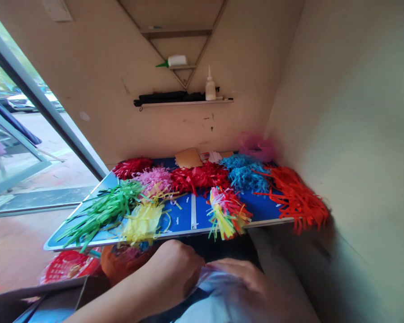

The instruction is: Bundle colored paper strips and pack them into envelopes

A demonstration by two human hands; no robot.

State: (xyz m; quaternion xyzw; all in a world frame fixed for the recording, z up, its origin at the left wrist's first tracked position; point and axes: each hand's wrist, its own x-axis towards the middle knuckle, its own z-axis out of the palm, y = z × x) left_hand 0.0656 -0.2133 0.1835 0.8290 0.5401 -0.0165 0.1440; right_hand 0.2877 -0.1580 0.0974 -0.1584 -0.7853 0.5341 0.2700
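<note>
Close to my body, below the table's front edge, both hands meet at a thin, shiny, see-through plastic bag (212, 279). My left hand (183, 268) is closed like a fist at the bag's left side, its fingertips hidden. My right hand (245, 276) curls over the bag from the right and is blurred. Whether anything is inside the bag I cannot tell. Nearest beyond the hands, a bunch of mixed pink, yellow and green paper strips (226, 215) lies at the edge of the blue table (183, 215).
Strip bundles cover the table: green (111, 211), yellow (144, 220), red (202, 177), blue (247, 172), orange-red (298, 197). A red basket (70, 265) and an open cardboard box (54, 291) stand lower left. A wall shelf (188, 103) holds a white bottle (210, 88). Walls enclose the back and right.
</note>
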